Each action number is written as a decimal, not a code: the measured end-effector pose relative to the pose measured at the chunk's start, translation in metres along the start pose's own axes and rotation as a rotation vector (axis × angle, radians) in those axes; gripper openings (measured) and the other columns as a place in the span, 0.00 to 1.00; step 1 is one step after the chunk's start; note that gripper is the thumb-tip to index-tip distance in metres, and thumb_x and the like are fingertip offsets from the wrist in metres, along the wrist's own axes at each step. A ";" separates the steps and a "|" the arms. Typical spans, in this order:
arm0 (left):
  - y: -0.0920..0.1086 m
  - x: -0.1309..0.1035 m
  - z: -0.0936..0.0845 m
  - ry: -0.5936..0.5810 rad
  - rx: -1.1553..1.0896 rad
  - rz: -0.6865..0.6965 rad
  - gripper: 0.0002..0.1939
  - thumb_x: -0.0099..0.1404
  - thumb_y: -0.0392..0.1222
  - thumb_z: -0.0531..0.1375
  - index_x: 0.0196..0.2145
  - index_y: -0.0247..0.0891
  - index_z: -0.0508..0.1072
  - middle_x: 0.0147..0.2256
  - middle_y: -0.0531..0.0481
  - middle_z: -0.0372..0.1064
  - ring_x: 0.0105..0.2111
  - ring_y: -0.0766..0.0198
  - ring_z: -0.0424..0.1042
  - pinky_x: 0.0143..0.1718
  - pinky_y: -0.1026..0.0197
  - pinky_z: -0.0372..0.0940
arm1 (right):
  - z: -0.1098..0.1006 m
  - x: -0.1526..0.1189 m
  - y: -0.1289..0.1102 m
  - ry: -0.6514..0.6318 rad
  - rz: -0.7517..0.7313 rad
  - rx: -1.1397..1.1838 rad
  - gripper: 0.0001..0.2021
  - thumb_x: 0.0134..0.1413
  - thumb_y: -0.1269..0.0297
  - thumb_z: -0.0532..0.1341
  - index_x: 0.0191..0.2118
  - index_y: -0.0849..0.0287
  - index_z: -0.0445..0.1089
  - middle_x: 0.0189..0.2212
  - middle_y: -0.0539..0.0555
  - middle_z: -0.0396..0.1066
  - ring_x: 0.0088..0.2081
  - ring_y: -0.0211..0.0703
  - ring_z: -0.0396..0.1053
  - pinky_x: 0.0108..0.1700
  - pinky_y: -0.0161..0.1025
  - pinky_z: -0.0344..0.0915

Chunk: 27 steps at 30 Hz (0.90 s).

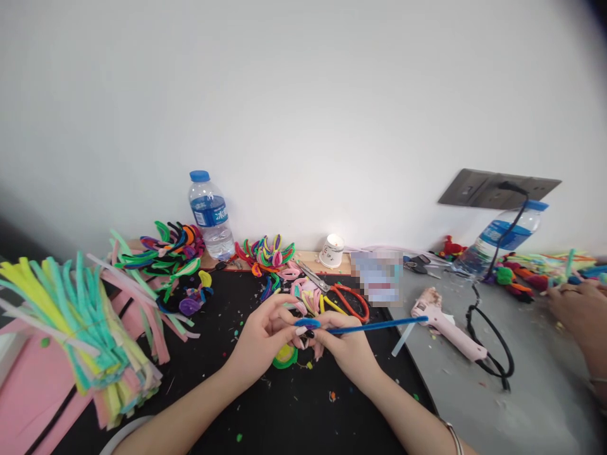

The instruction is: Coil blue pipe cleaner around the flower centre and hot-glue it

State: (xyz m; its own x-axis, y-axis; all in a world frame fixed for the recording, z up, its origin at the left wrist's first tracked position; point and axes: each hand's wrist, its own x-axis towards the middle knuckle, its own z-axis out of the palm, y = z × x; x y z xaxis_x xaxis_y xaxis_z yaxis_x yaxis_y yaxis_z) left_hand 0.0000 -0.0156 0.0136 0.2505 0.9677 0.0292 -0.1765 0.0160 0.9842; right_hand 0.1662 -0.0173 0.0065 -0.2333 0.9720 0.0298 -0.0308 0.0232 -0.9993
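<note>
Between my two hands, over the black mat, is a blue pipe cleaner (379, 327). Its near end is bent into a small loop, and its straight end sticks out to the right. My left hand (263, 338) pinches the looped part. The fingers of my right hand (344, 347) are closed on the same pipe cleaner, fingertips close to those of the left. Just below the left fingertips lies a green and yellow round piece (284, 356). Behind the hands are orange-handled scissors (348, 302) and a pile of pink pipe-cleaner loops (306, 294).
A bundle of pastel pipe cleaners (80, 322) lies at left. Water bottles stand at the back left (209, 215) and lean at right (505, 237). A paper cup (331, 251) is near the wall. A corded pink glue gun (450, 328) lies right, near another person's hand (576, 316).
</note>
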 end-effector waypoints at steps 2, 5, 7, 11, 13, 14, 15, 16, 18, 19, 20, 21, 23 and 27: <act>0.000 0.000 0.000 -0.005 -0.007 -0.005 0.15 0.54 0.32 0.62 0.40 0.39 0.65 0.23 0.59 0.70 0.21 0.69 0.73 0.26 0.67 0.67 | 0.000 0.000 0.000 -0.002 0.005 0.011 0.04 0.47 0.69 0.62 0.24 0.62 0.70 0.17 0.48 0.71 0.15 0.32 0.65 0.20 0.30 0.65; -0.001 0.000 0.000 0.002 -0.007 -0.005 0.16 0.54 0.33 0.62 0.41 0.39 0.65 0.23 0.58 0.71 0.21 0.68 0.72 0.26 0.66 0.68 | -0.001 0.000 0.000 -0.011 0.000 0.012 0.05 0.47 0.69 0.62 0.24 0.62 0.69 0.17 0.48 0.70 0.15 0.32 0.65 0.20 0.30 0.65; -0.003 0.001 -0.001 0.009 -0.011 0.001 0.18 0.54 0.33 0.62 0.42 0.39 0.64 0.25 0.57 0.71 0.22 0.68 0.73 0.28 0.65 0.68 | -0.001 0.000 0.000 -0.003 -0.013 -0.014 0.05 0.48 0.69 0.61 0.24 0.62 0.68 0.17 0.47 0.69 0.15 0.32 0.65 0.20 0.30 0.65; -0.006 0.001 -0.004 -0.001 0.019 0.014 0.21 0.55 0.35 0.63 0.45 0.41 0.62 0.33 0.52 0.74 0.27 0.65 0.74 0.33 0.62 0.68 | -0.004 0.001 -0.001 0.040 -0.052 -0.096 0.05 0.49 0.68 0.61 0.25 0.62 0.69 0.18 0.48 0.69 0.17 0.32 0.64 0.21 0.30 0.64; -0.007 0.000 -0.006 -0.018 0.052 0.032 0.21 0.56 0.36 0.63 0.46 0.41 0.62 0.36 0.49 0.74 0.28 0.64 0.74 0.34 0.61 0.68 | -0.006 0.001 -0.001 0.052 -0.070 -0.135 0.05 0.49 0.68 0.61 0.26 0.62 0.70 0.19 0.49 0.69 0.17 0.33 0.64 0.22 0.30 0.64; -0.007 0.000 -0.007 -0.032 0.062 0.045 0.20 0.57 0.38 0.62 0.46 0.41 0.61 0.37 0.48 0.74 0.29 0.63 0.74 0.34 0.60 0.68 | -0.007 0.001 -0.001 0.054 -0.079 -0.150 0.05 0.49 0.68 0.60 0.26 0.62 0.70 0.19 0.49 0.69 0.18 0.33 0.64 0.22 0.31 0.64; -0.006 0.000 -0.008 -0.045 0.068 0.060 0.19 0.58 0.39 0.61 0.46 0.41 0.61 0.39 0.47 0.74 0.29 0.63 0.75 0.35 0.59 0.68 | -0.008 0.002 -0.001 0.057 -0.086 -0.162 0.05 0.50 0.67 0.60 0.26 0.62 0.70 0.19 0.49 0.69 0.18 0.33 0.65 0.22 0.31 0.64; -0.006 -0.001 -0.009 -0.059 0.072 0.074 0.18 0.59 0.40 0.60 0.47 0.41 0.61 0.40 0.46 0.73 0.29 0.62 0.75 0.35 0.58 0.68 | -0.009 0.002 -0.001 0.058 -0.091 -0.170 0.05 0.50 0.67 0.60 0.26 0.62 0.70 0.20 0.49 0.69 0.18 0.33 0.65 0.22 0.31 0.64; -0.005 -0.002 -0.010 -0.077 0.072 0.093 0.17 0.62 0.42 0.57 0.48 0.41 0.60 0.41 0.44 0.73 0.29 0.61 0.75 0.36 0.57 0.68 | -0.009 0.002 0.000 0.061 -0.094 -0.182 0.05 0.50 0.67 0.60 0.26 0.61 0.70 0.19 0.49 0.69 0.18 0.34 0.65 0.22 0.31 0.64; -0.005 -0.002 -0.011 -0.081 0.070 0.096 0.16 0.63 0.43 0.56 0.48 0.41 0.60 0.42 0.44 0.73 0.29 0.61 0.75 0.36 0.57 0.68 | -0.010 0.003 0.000 0.062 -0.092 -0.188 0.05 0.50 0.67 0.60 0.27 0.61 0.70 0.19 0.49 0.69 0.18 0.34 0.65 0.22 0.31 0.64; -0.005 -0.003 -0.011 -0.084 0.071 0.095 0.16 0.64 0.43 0.55 0.48 0.41 0.60 0.42 0.44 0.73 0.29 0.62 0.75 0.35 0.57 0.68 | -0.010 0.003 0.001 0.062 -0.088 -0.191 0.05 0.50 0.67 0.60 0.27 0.61 0.70 0.19 0.49 0.69 0.18 0.34 0.65 0.23 0.31 0.64; -0.004 -0.003 -0.012 -0.081 0.077 0.091 0.15 0.64 0.44 0.54 0.49 0.41 0.60 0.42 0.43 0.73 0.29 0.62 0.75 0.35 0.58 0.68 | -0.010 0.003 0.001 0.061 -0.085 -0.193 0.05 0.50 0.67 0.60 0.27 0.61 0.69 0.19 0.49 0.69 0.18 0.34 0.65 0.23 0.31 0.64; -0.004 -0.003 -0.012 -0.069 0.099 0.081 0.15 0.65 0.44 0.52 0.49 0.40 0.60 0.42 0.43 0.73 0.29 0.62 0.75 0.34 0.58 0.67 | -0.011 0.003 0.001 0.061 -0.083 -0.199 0.05 0.50 0.67 0.59 0.26 0.61 0.69 0.19 0.49 0.69 0.18 0.34 0.64 0.23 0.31 0.63; -0.003 -0.004 -0.012 -0.050 0.135 0.069 0.15 0.65 0.44 0.52 0.49 0.40 0.61 0.42 0.43 0.73 0.29 0.61 0.75 0.35 0.58 0.67 | -0.011 0.003 0.001 0.058 -0.073 -0.200 0.06 0.50 0.66 0.60 0.25 0.60 0.69 0.19 0.49 0.68 0.18 0.34 0.64 0.22 0.32 0.63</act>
State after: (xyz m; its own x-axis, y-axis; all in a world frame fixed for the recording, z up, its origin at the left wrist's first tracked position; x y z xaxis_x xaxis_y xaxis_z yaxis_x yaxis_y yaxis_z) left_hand -0.0114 -0.0162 0.0090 0.2895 0.9517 0.1026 -0.0657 -0.0872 0.9940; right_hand 0.1758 -0.0118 0.0056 -0.1813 0.9776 0.1068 0.1496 0.1348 -0.9795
